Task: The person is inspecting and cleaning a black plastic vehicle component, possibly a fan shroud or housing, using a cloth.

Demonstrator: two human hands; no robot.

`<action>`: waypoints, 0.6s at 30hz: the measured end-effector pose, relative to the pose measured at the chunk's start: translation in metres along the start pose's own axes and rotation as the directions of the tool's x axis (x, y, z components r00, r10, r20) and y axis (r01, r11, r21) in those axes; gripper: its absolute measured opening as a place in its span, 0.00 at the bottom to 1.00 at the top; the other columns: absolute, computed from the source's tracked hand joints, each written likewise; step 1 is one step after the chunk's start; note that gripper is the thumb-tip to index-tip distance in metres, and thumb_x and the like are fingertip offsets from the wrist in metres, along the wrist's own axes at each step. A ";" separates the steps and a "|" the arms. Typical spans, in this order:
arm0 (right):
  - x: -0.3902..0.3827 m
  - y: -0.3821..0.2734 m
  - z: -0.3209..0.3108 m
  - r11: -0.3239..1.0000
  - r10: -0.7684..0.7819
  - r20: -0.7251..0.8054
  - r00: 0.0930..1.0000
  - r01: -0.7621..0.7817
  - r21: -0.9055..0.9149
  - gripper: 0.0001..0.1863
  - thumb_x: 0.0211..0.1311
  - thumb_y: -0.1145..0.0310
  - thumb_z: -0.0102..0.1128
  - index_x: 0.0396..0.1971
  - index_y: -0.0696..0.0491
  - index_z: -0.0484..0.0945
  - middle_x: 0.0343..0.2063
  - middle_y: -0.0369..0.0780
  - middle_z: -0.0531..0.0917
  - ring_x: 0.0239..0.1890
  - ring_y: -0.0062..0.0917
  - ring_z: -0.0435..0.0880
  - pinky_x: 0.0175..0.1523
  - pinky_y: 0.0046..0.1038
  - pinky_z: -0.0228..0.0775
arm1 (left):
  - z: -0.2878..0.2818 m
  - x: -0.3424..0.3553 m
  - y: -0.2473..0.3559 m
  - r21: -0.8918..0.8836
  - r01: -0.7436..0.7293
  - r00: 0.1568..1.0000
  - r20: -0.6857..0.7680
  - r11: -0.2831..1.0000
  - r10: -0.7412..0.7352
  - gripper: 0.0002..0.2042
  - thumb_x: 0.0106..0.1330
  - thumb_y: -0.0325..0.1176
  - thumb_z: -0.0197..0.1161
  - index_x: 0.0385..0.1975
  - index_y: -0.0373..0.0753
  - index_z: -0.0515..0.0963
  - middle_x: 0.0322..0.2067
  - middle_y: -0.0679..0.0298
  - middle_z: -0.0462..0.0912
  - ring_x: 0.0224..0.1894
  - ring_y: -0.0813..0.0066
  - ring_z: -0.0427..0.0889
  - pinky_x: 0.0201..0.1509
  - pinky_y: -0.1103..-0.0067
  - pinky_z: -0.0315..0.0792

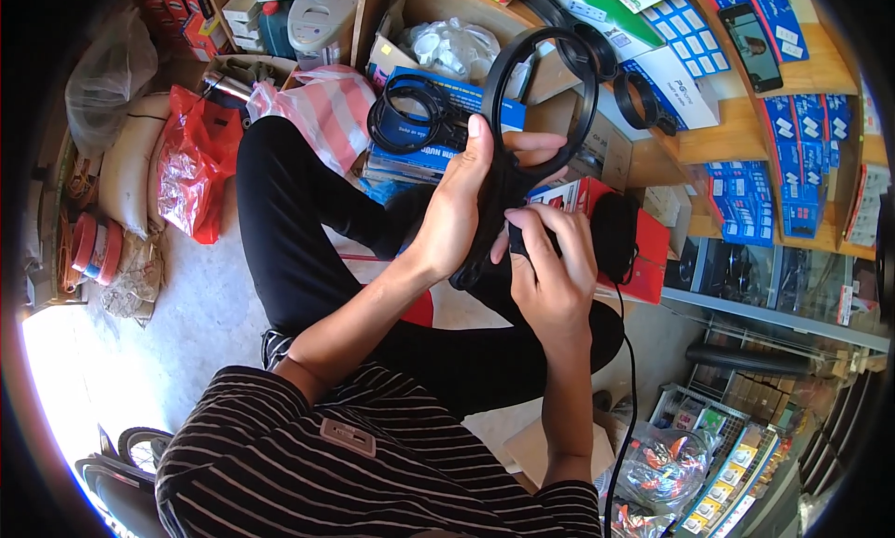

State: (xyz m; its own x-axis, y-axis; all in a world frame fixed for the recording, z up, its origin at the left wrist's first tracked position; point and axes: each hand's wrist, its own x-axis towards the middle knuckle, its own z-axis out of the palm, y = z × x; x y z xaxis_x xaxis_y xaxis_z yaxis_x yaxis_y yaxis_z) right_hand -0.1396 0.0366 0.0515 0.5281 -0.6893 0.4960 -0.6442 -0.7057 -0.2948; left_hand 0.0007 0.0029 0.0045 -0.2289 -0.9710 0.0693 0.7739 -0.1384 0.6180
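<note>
A black plastic piece [493,100], a large open ring with a narrower handle-like body below it, is held up in front of my knees. My left hand [452,202] is wrapped round the body just under the ring, thumb on the near side and fingertips showing beyond it. Against the lower part of the body, my right hand [557,268] is closed with bent fingers, pinching a small dark thing whose kind I cannot make out. Similar black rings [638,100] sit at the shelf edge to the right.
Behind my hands stands a blue box [424,156] with a coiled black cable [399,118] on it. A red box [643,258] is close to my right hand. A red plastic bag [194,160] lies left of my knee. A phone [750,48] rests at upper right. A thin black cord [632,379] hangs beside my right arm.
</note>
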 end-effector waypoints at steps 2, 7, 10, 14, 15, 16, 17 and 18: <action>0.003 0.005 -0.004 0.999 0.045 0.004 0.999 -0.045 -0.002 0.26 0.42 0.88 0.68 0.47 0.59 0.81 0.43 0.44 0.81 0.40 0.40 0.81 0.46 0.38 0.74 | 0.002 -0.001 0.004 0.038 -0.002 1.000 0.025 0.999 0.001 0.44 0.77 0.66 0.22 0.65 0.26 0.67 0.64 0.41 0.73 0.66 0.60 0.76 0.19 0.85 0.75; 0.006 0.011 -0.010 0.987 0.159 -0.151 0.976 -0.158 0.024 0.22 0.47 0.86 0.68 0.46 0.59 0.81 0.41 0.46 0.83 0.42 0.42 0.82 0.48 0.38 0.75 | 0.014 -0.002 0.006 0.009 -0.024 0.998 0.060 1.000 0.023 0.44 0.77 0.66 0.24 0.64 0.27 0.69 0.58 0.45 0.79 0.28 0.76 0.81 0.16 0.85 0.69; 0.005 0.006 -0.004 0.984 0.175 -0.085 0.981 -0.171 0.043 0.22 0.45 0.87 0.66 0.45 0.60 0.80 0.39 0.46 0.81 0.43 0.43 0.82 0.48 0.38 0.76 | 0.007 -0.006 0.006 0.039 -0.002 0.999 0.038 0.999 0.001 0.46 0.75 0.69 0.24 0.65 0.28 0.68 0.58 0.47 0.80 0.27 0.79 0.80 0.17 0.86 0.67; -0.001 -0.006 -0.001 0.989 0.119 -0.080 0.990 -0.111 0.097 0.20 0.44 0.87 0.65 0.42 0.61 0.80 0.37 0.44 0.81 0.38 0.40 0.81 0.44 0.37 0.75 | 0.022 -0.009 0.004 0.029 -0.093 0.995 -0.046 0.995 0.094 0.43 0.78 0.65 0.26 0.66 0.26 0.66 0.61 0.41 0.76 0.65 0.63 0.78 0.20 0.87 0.72; 0.001 -0.003 -0.005 0.991 0.113 -0.095 0.989 -0.105 0.089 0.20 0.44 0.87 0.66 0.42 0.61 0.81 0.37 0.44 0.81 0.38 0.39 0.81 0.43 0.36 0.75 | 0.021 -0.008 0.001 0.017 -0.084 0.996 -0.030 0.996 0.084 0.43 0.78 0.65 0.26 0.66 0.26 0.66 0.62 0.41 0.75 0.65 0.62 0.77 0.25 0.87 0.75; 0.003 0.000 -0.008 0.991 0.118 -0.108 0.987 -0.109 0.082 0.20 0.44 0.87 0.66 0.42 0.61 0.81 0.37 0.44 0.81 0.38 0.39 0.81 0.43 0.36 0.75 | 0.021 -0.006 -0.001 0.003 -0.074 0.997 -0.017 0.997 0.074 0.42 0.78 0.65 0.27 0.65 0.26 0.67 0.63 0.41 0.74 0.65 0.61 0.77 0.29 0.86 0.78; 0.004 0.005 -0.009 0.991 0.132 -0.117 0.984 -0.127 0.052 0.20 0.44 0.86 0.67 0.42 0.61 0.81 0.37 0.44 0.81 0.37 0.39 0.81 0.43 0.35 0.75 | 0.019 -0.006 -0.003 0.008 -0.069 0.998 -0.005 0.998 0.070 0.42 0.78 0.65 0.27 0.65 0.26 0.67 0.63 0.41 0.74 0.65 0.61 0.77 0.29 0.86 0.78; 0.003 0.007 -0.010 0.989 0.147 -0.125 0.981 -0.145 0.024 0.20 0.44 0.86 0.67 0.42 0.60 0.81 0.36 0.43 0.81 0.37 0.39 0.81 0.43 0.35 0.75 | 0.015 -0.006 -0.004 0.021 -0.050 0.999 0.017 0.999 0.050 0.42 0.79 0.64 0.27 0.65 0.26 0.67 0.63 0.42 0.74 0.66 0.59 0.76 0.38 0.82 0.80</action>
State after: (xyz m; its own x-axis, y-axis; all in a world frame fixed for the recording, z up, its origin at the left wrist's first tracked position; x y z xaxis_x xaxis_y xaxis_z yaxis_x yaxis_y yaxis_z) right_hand -0.1482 0.0309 0.0590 0.3546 -0.7595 0.5453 -0.7003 -0.6022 -0.3834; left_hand -0.0104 0.0124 0.0133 -0.2003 -0.9732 0.1133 0.7718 -0.0855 0.6301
